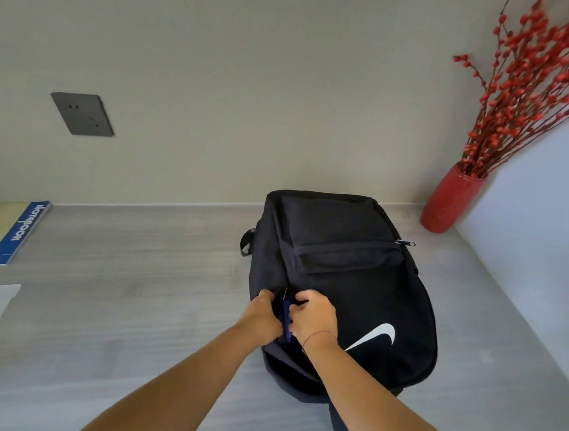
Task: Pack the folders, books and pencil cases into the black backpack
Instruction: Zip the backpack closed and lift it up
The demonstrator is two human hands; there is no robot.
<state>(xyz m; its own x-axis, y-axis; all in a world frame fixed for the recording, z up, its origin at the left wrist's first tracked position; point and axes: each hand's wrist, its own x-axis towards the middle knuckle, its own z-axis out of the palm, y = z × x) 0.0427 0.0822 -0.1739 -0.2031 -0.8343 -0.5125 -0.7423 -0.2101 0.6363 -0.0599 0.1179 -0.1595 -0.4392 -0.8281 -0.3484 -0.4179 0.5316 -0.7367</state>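
Where the grey table [113, 303] meets the wall at far left, a notebook [6, 235] with a blue spine lies flat, well apart from everything else. Above it a dark socket [82, 114] sits in the wall. Right of centre the black backpack [355, 290] lies face up on the table, its front pocket zipped and a white swoosh near the person. At its left edge the left hand [262, 316] is closed, pinching the fabric. Just beside it the right hand [314, 316] is also closed, gripping something small at the same edge; a blue strip [286, 317] shows between the two hands. At far right a red vase [451, 200] of red-berried branches stands in the corner.
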